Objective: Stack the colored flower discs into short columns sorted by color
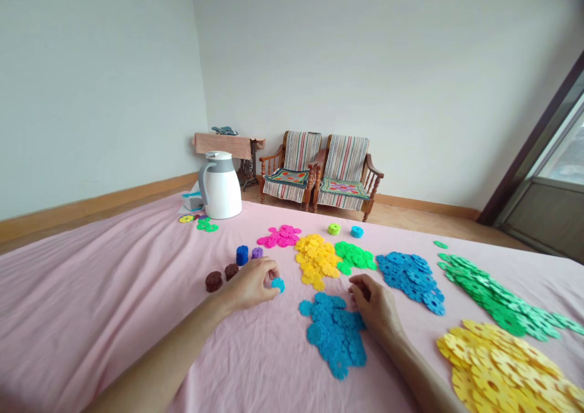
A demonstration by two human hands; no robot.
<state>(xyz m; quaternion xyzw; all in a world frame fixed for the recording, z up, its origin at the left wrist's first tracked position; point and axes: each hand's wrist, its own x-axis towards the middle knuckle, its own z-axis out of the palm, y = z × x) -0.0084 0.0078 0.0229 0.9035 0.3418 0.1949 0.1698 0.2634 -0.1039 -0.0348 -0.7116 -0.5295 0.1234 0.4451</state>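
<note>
Pinching a small light-blue plastic disc stack (278,284) in my left hand (250,284); right hand (378,306) curls on the matching disc pile (335,337), grip unclear.

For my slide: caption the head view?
Left hand holds a small blue stack; right hand touches the blue disc pile.

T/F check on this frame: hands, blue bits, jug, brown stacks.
1. The left hand holds a blue piece. True.
2. The right hand holds a yellow disc. False: its fingers are at the edge of the near blue pile.
3. The jug lies tipped over. False: it stands upright.
4. Two brown stacks sit left of the left hand. True.
</note>
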